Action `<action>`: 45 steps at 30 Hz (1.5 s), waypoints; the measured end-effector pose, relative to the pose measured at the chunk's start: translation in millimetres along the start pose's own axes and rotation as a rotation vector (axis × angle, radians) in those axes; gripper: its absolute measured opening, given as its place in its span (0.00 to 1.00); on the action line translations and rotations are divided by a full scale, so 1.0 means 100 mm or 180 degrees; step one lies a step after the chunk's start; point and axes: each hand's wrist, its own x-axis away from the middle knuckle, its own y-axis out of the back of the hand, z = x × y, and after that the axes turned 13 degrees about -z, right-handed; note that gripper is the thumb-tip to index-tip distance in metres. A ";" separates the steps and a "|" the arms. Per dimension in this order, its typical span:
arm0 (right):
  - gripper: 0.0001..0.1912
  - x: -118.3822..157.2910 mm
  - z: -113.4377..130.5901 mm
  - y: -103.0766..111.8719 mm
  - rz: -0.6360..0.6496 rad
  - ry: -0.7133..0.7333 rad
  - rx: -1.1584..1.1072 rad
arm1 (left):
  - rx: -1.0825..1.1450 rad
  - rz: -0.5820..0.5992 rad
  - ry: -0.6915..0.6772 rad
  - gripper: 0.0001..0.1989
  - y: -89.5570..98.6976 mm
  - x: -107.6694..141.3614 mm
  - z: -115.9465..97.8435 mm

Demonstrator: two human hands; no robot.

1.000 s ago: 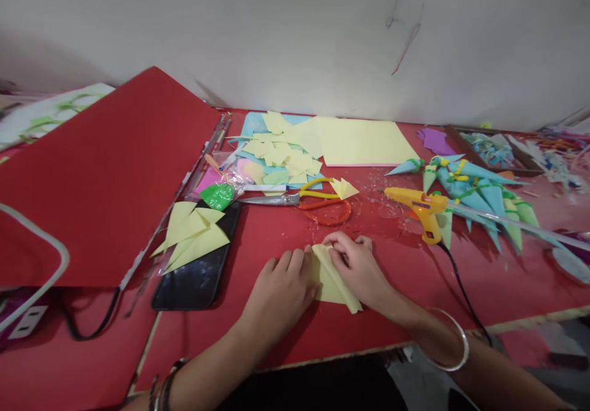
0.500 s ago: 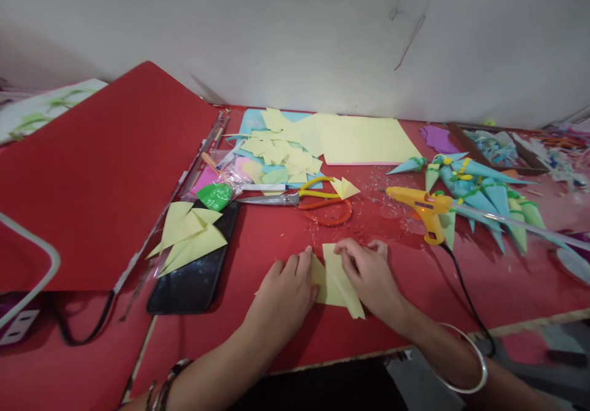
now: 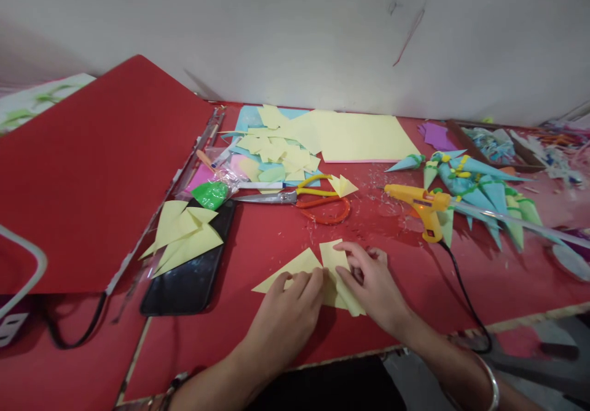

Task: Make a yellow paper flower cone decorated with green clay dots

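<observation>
At a red tabletop (image 3: 258, 236) below a pale wall (image 3: 286, 36), holds folded yellow paper (image 3: 334, 298) near the front edge: presses it under the bunched fingers of the left hand (image 3: 286, 313), grips its right part between thumb and fingers of the right hand (image 3: 378, 283). Has scissors (image 3: 290, 198) beyond, a yellow glue gun (image 3: 426, 205) and paper cones (image 3: 495, 196) rightward, a black phone (image 3: 184, 288) leftward.

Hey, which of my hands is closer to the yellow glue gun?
Right. Your right hand is on the yellow paper, left of the glue gun and nearer you; your left hand is farther left.
</observation>
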 end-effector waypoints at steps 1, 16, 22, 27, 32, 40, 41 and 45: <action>0.11 0.01 -0.01 -0.01 -0.0025 0.0076 0.0050 | -0.0021 0.0020 0.0017 0.20 0.01 0.00 -0.02; 0.28 0.17 -0.11 0.13 -0.0100 -0.0049 0.0010 | -0.0115 0.0310 0.0219 0.21 0.11 0.11 -0.17; 0.24 0.30 -0.16 0.13 0.0212 0.0054 0.0102 | -0.0067 0.0303 0.0244 0.22 0.08 0.13 -0.20; 0.20 0.38 -0.21 0.13 0.0037 0.0161 0.0341 | -0.0042 0.0262 0.0215 0.27 0.04 0.16 -0.22; 0.18 0.35 -0.32 0.28 -0.0105 0.0081 0.0623 | 0.0025 0.0258 0.0205 0.26 0.03 0.15 -0.22; 0.15 0.20 -0.10 0.42 -0.0039 0.0601 -0.0100 | 0.1278 -0.0111 0.0982 0.18 0.21 -0.09 0.15; 0.16 0.19 -0.03 0.39 0.0026 0.0732 -0.0217 | 0.1523 -0.0199 0.1138 0.17 0.24 -0.12 0.20; 0.15 0.10 0.18 0.25 0.0164 0.1111 -0.0638 | 0.2464 -0.0229 0.1495 0.11 0.32 -0.20 0.39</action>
